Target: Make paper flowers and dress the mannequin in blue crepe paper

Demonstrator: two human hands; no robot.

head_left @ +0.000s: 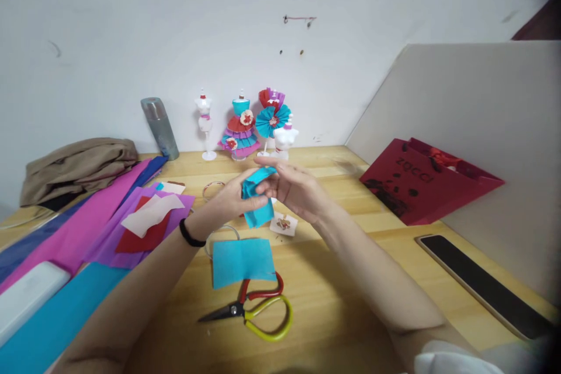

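Observation:
A folded piece of blue crepe paper (258, 213) is between my two hands above the middle of the table. My left hand (232, 196) grips its left side, thumb across the front. My right hand (300, 190) is at its right side, fingers curled against the paper and one finger stretched over the top. A flat blue sheet (243, 260) lies below them. Closed scissors (245, 310) with one red and one yellow handle rest at its lower edge. Just under my right hand is a small white card (284, 224) with a brown figure.
Dressed mannequins (240, 128) and a grey bottle (161, 128) stand at the back. Colored paper (100, 210) and brown cloth (79, 166) lie left. A red bag (421, 181) and a phone (482, 283) are right, beside a white partition (482, 128).

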